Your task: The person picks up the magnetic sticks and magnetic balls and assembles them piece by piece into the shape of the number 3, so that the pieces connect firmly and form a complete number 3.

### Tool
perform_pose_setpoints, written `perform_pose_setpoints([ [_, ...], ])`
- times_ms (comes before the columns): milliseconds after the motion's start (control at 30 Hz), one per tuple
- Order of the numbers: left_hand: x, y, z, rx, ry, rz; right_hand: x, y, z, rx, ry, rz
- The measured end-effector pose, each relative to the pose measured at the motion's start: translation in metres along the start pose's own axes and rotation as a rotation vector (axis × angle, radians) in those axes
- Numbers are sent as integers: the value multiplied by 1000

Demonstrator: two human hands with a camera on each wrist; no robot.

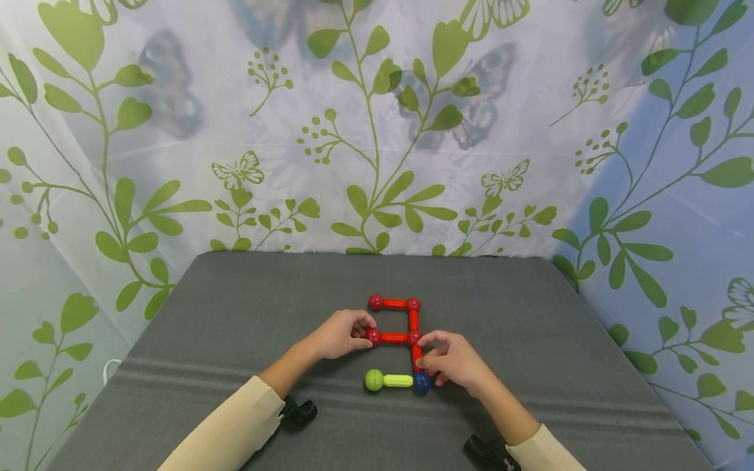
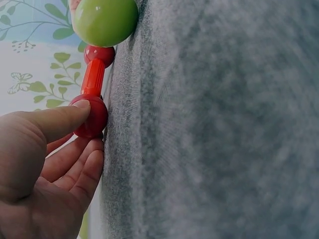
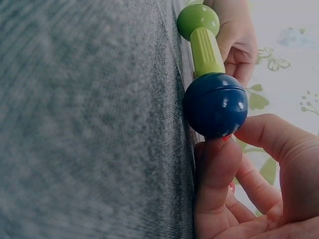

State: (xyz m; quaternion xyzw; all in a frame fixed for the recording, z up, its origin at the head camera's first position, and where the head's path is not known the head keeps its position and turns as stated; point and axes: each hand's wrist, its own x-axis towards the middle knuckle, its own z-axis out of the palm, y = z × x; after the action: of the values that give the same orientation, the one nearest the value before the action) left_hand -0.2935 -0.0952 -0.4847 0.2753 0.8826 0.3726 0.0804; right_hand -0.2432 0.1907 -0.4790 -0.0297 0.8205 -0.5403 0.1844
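A flat figure of magnetic balls and rods lies on the grey table, with three arms reaching left. My left hand (image 1: 343, 335) pinches the red ball (image 2: 91, 119) at the end of the middle arm, whose red rod (image 1: 394, 337) meets another red ball (image 1: 415, 338). From there a lower red rod (image 1: 417, 355) runs down to a blue ball (image 3: 216, 105). My right hand (image 1: 453, 362) holds that lower rod, its fingers covering part of it. A green rod (image 3: 207, 52) joins the blue ball to a green ball (image 1: 374, 380) at the near left.
The top arm has a red rod (image 1: 394, 303) between two red balls, linked downward by an upright red rod (image 1: 414, 320). A grey cloth covers the table (image 1: 283, 281). Behind it hangs a white curtain (image 1: 283, 163) printed with green leaves and butterflies.
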Motion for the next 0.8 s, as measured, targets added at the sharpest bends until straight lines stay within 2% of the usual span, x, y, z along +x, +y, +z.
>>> perform_pose_setpoints([
  [800, 1, -2, -2, -62, -14, -13, 2, 2, -2, 58, -27, 8],
])
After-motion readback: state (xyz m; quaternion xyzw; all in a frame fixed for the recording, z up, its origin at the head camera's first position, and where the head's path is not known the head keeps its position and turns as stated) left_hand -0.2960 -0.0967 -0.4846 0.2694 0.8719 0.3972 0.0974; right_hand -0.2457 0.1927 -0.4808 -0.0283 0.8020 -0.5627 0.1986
